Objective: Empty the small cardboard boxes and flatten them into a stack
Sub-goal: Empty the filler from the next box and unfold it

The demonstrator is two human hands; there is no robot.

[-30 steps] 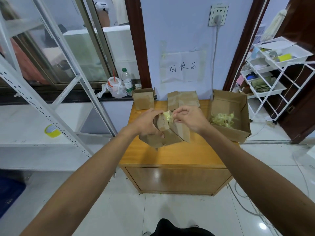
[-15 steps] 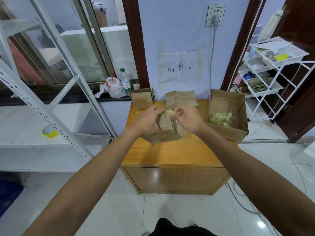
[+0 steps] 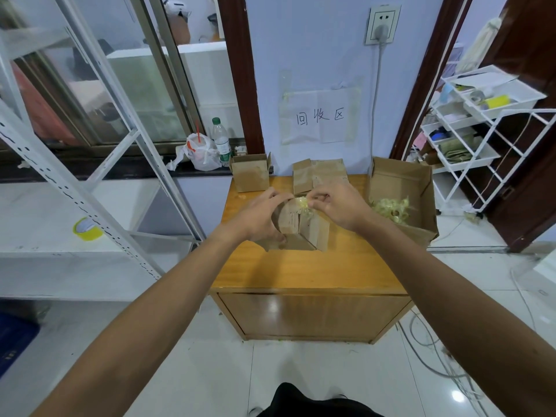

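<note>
Wooden bench by the wall, left hand gripping a small box, right hand pinching its tape, so I'd guess peel it off next, then flatten.

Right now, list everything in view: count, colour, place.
cabinet: 1, orange-brown wood, against wall
held box: 1, brown, at cabinet centre
tape strip: 1, yellowish clear, on held box's top
closed box: 1, brown, cabinet back left
flattened boxes: count unclear, brown, cabinet back middle
large open box: 1, brown, cabinet right side
tape scraps: pile, yellowish, inside large open box
paper sign: 1, white, wall above cabinet
bottle: 1, clear, green cap, ledge left of cabinet
tape roll: 1, yellow, white shelf, left
wire rack: 1, white, right
left hand: grips held box
right hand: pinches tape strip
</note>
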